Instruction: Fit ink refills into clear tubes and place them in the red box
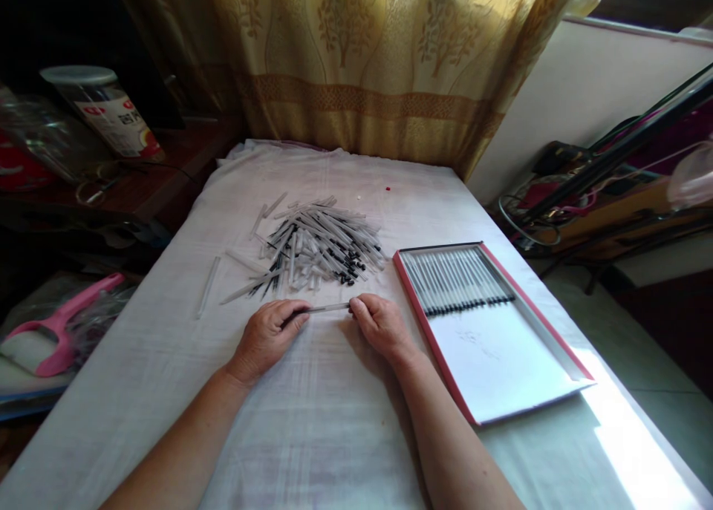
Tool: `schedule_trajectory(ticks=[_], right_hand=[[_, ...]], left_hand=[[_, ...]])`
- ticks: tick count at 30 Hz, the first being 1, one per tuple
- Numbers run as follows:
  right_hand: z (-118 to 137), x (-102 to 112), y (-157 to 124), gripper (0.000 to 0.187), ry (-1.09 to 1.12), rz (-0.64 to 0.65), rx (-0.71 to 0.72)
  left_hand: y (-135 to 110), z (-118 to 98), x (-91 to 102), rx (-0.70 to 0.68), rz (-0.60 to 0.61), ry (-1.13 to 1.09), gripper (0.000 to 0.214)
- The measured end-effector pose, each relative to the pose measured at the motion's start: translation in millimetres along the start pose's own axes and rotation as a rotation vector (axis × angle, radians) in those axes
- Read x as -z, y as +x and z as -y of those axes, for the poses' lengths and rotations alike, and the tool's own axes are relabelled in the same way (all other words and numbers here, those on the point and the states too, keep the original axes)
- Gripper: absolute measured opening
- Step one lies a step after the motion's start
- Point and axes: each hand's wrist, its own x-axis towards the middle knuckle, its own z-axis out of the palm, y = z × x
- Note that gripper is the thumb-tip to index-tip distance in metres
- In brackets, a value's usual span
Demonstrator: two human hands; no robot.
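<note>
Between my two hands a slim pen with a clear barrel lies almost level above the cloth. My left hand pinches its left end, where something dark shows under the fingers. The other end, with a dark tip, is gripped by the thumb and fingers of my right hand. Just beyond my hands spreads a loose pile of clear and black pen parts. To the right, a shallow red-edged box holds a row of pens side by side, black ends toward me.
A white cloth covers the table. Single clear tubes lie left of the pile; a small red piece lies at the back. Left of the table are a lidded jar and a pink-handled roller. A gold curtain hangs behind.
</note>
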Motion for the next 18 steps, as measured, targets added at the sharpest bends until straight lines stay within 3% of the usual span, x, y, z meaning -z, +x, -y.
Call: schedule_trajectory(ticks=[2, 5, 13, 18], right_hand=[[-0.8, -0.6, -1.1, 0.021, 0.120, -0.010, -0.018], [-1.7, -1.2, -2.4, 0.017, 0.239, -0.022, -0.019], [-8.2, -3.9, -2.8, 0.020, 0.288, -0.006, -0.045], [-7.9, -4.6, -2.5, 0.013, 0.266, -0.006, -0.038]], left_hand=[[-0.1, 0.4, -0.4, 0.003, -0.008, 0.000, 0.020], [-0.2, 0.7, -0.7, 0.003, -0.012, -0.002, 0.020], [0.1, -1.0, 0.5, 0.038, -0.004, -0.013, 0.021], [-0.3, -1.0, -1.0, 0.042, -0.017, -0.040, 0.019]])
